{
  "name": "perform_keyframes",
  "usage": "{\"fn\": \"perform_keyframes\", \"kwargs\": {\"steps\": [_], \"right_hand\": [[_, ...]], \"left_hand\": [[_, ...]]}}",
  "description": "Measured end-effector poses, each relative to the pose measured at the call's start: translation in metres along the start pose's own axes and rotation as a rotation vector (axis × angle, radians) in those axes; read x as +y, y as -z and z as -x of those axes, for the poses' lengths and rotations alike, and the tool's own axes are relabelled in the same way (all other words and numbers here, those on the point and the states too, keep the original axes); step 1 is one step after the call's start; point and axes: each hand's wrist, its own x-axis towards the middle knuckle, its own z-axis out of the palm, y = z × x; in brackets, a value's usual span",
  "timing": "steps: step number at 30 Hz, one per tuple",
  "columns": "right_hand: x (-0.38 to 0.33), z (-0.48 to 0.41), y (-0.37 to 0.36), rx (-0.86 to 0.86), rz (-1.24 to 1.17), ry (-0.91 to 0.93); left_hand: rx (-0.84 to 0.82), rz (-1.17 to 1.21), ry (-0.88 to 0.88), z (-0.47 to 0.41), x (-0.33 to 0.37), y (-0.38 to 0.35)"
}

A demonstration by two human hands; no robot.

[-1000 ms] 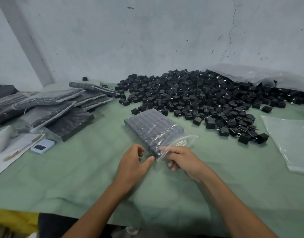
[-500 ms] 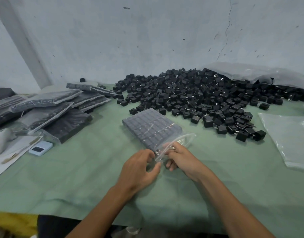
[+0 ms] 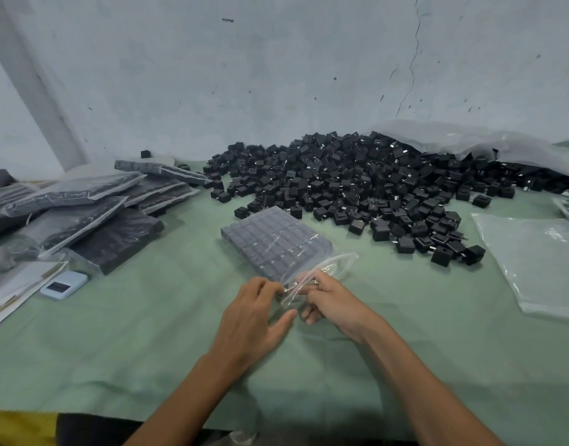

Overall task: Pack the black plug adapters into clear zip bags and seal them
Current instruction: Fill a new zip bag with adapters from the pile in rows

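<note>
A clear zip bag point(image 3: 276, 241) filled with neat rows of black plug adapters lies flat on the green cloth point(image 3: 148, 333) in the middle. Its open mouth faces me. My left hand point(image 3: 252, 320) pinches the near left corner of the bag's mouth. My right hand point(image 3: 333, 304) pinches the zip strip just to the right of it, fingers closed on the plastic. A large loose heap of black plug adapters point(image 3: 357, 188) spreads behind the bag to the far right.
Several filled bags point(image 3: 83, 214) are stacked at the left. A small white device point(image 3: 64, 284) and papers point(image 3: 16, 291) lie at the near left. Empty clear bags point(image 3: 540, 259) lie at the right. A big plastic sack point(image 3: 469, 143) rests behind the heap, against the wall.
My left hand moved up to the bag's mouth and closed on its corner. My right hand shifted its grip along the zip strip. The bag itself stayed in place.
</note>
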Motion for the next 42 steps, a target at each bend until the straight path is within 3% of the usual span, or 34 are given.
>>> {"fn": "perform_keyframes", "kwargs": {"steps": [3, 7, 11, 15, 18, 23, 26, 36, 42], "right_hand": [[0.002, -0.001, 0.001, -0.005, 0.015, 0.018], [0.004, 0.000, 0.004, 0.030, -0.002, 0.041], [0.005, 0.005, 0.023, 0.268, 0.030, 0.112], [0.002, 0.005, 0.068, 0.661, 0.560, 0.222], [-0.002, -0.001, 0.104, 0.816, 0.909, 0.192], [0.010, -0.008, 0.123, 0.797, 1.146, -0.011], [0.011, -0.010, 0.117, 0.780, 1.187, -0.019], [0.010, -0.004, 0.122, 0.874, 0.971, -0.043], [0.010, -0.009, 0.125, 0.795, 1.048, -0.096]], "left_hand": [[-0.008, -0.041, -0.109, -0.002, 0.000, -0.002], [-0.024, -0.047, -0.066, -0.002, 0.001, -0.001], [-0.006, -0.037, -0.062, -0.002, 0.002, 0.001], [0.011, -0.044, -0.045, -0.001, 0.002, 0.000], [0.010, -0.050, -0.050, -0.002, 0.002, -0.001], [0.019, -0.024, -0.026, -0.001, 0.004, -0.001], [0.029, 0.003, 0.000, -0.007, 0.007, 0.002], [0.121, -0.067, -0.049, -0.012, 0.010, -0.004], [0.147, -0.061, -0.057, -0.019, 0.013, -0.008]]}}
